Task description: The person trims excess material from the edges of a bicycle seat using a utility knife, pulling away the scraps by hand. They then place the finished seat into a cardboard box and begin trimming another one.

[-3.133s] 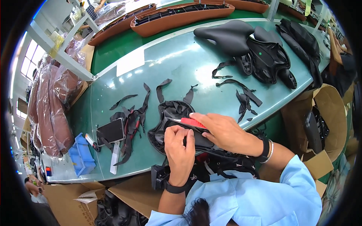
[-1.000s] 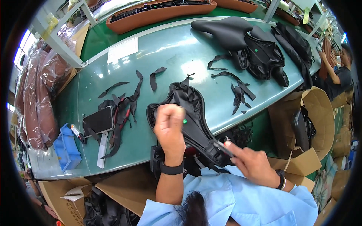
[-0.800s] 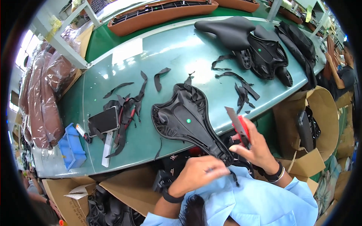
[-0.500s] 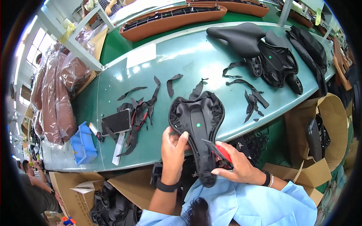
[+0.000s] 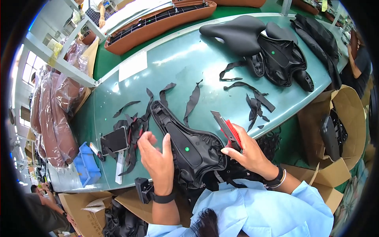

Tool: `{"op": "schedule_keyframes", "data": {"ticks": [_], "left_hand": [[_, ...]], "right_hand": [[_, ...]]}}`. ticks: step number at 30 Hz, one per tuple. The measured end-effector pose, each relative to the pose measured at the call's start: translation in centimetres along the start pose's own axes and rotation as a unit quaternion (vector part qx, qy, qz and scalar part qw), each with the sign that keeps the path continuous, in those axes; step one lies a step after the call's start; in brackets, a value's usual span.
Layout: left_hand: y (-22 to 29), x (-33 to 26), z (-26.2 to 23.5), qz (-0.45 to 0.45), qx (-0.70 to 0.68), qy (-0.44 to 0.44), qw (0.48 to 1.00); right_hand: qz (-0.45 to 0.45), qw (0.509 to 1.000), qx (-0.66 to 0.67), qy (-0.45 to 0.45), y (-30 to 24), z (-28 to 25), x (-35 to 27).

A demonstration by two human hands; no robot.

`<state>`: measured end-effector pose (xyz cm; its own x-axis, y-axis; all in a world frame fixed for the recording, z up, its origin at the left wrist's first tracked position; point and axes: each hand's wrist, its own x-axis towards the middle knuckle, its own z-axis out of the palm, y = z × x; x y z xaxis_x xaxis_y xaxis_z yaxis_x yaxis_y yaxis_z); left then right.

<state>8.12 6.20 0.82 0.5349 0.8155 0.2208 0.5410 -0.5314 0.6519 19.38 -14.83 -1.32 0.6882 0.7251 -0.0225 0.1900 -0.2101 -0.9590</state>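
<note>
A black bicycle saddle (image 5: 187, 136) lies underside up at the table's front edge, a green round sticker on its base. Its narrow nose points to the far left and its wide end toward me. My left hand (image 5: 157, 156) is just left of the saddle, fingers apart and slightly blurred, gripping nothing. In my right hand (image 5: 249, 151) is a red utility knife (image 5: 228, 129), blade out and pointing up and away, over the saddle's right side. Beyond the saddle lies a cut black strip (image 5: 193, 102).
Black scraps (image 5: 256, 104), a phone (image 5: 114, 140), a white-handled tool (image 5: 120, 167) and a blue bin (image 5: 87, 166) are on the table (image 5: 166, 75). More saddles (image 5: 241, 35) sit at the far right. Cardboard boxes (image 5: 347, 134) stand below the front edge. Other people work nearby.
The saddle has turned round, its nose swinging from near me to the far left. My left hand has come off it and moved left. My right hand still has the knife, blade now raised.
</note>
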Motion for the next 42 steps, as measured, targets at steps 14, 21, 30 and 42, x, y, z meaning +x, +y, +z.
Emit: {"op": "schedule_keyframes", "data": {"ticks": [14, 21, 30, 42], "left_hand": [[-0.2, 3.1, -2.2, -0.165, -0.350, -0.312, 0.868], [-1.0, 2.2, -1.6, -0.177, -0.387, -0.287, 0.858], [-0.9, -2.2, -3.1, -0.188, -0.449, -0.181, 0.855], [-2.9, -6.4, -0.2, -0.140, -0.333, 0.033, 0.932]], "right_hand": [[-0.241, 0.857, -0.433, -0.142, -2.7, -3.4, 1.5], [-0.199, 0.868, -0.422, -0.171, -2.3, -3.1, -1.9], [-0.131, 0.933, -0.332, -0.049, -2.4, -1.2, -3.6], [-0.076, 0.989, -0.084, 0.094, -2.6, -0.8, 4.7]]}}
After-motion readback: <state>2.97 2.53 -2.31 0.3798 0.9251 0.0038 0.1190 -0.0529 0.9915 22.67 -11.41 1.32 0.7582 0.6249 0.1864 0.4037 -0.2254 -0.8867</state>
